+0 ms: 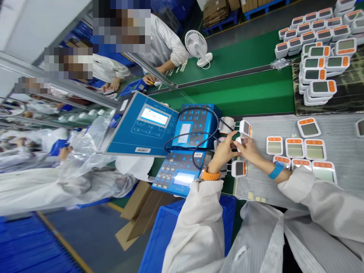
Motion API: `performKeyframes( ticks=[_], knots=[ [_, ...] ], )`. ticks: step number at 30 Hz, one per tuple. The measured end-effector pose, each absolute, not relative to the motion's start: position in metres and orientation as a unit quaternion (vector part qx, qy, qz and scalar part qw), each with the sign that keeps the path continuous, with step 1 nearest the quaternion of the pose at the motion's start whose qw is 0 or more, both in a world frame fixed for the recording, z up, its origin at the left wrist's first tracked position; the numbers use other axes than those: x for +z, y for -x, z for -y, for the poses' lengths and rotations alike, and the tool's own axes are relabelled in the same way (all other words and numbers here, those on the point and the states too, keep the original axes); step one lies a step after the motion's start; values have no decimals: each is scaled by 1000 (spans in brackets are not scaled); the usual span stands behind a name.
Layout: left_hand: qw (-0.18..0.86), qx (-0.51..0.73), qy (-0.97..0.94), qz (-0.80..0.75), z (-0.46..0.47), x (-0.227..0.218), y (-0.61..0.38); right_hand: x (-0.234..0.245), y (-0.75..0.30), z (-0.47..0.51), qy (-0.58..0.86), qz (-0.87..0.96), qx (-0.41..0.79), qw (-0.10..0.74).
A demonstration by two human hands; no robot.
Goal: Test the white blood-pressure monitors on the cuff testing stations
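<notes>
My left hand [223,152], with an orange watch band at the wrist, closes thumb and fingers around a small white digital meter [239,145]. From the other side my right hand [250,149], below a blue wristband, grips the same meter; fingers cover most of it. Just above sits another white meter with an orange strip [245,129], and below is one with a dark screen [239,168], both against fittings at the bench edge. Several orange-and-white meters [295,148] lie on the grey mat to the right of my hands.
Blue test instruments [142,125] with black cables [196,138] stand left of my hands. Stacked meters [321,89] fill the upper right. A white fan [196,44] stands on the green bench across. Co-workers in white sleeves [167,36] sit opposite. A blue crate [162,231] is below.
</notes>
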State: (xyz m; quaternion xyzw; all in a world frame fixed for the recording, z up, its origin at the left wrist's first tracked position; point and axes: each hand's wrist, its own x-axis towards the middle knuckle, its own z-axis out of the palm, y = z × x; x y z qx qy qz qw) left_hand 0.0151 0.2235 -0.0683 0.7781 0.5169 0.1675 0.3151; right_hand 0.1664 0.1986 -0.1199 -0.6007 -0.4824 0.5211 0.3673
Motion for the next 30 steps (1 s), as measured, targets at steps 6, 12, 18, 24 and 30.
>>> performKeyframes(
  ticks=[6,12,18,24,30],
  knots=[
    [315,132,-813,-471,-239,-71,-11,-117,-198,-183,576,615,476,252],
    [342,119,-821,-441,-253,-80,-9,-116,-224,-168,553,706,391,205],
    [197,105,-811,-541,-197,-41,15,-127,-235,-146,496,740,384,244],
    [198,31,-823,-532,-133,-55,25,-125,-222,-124,460,764,392,227],
    [118,69,-801,-583,-126,-91,17,-110,-186,-128,466,783,372,177]
  ],
)
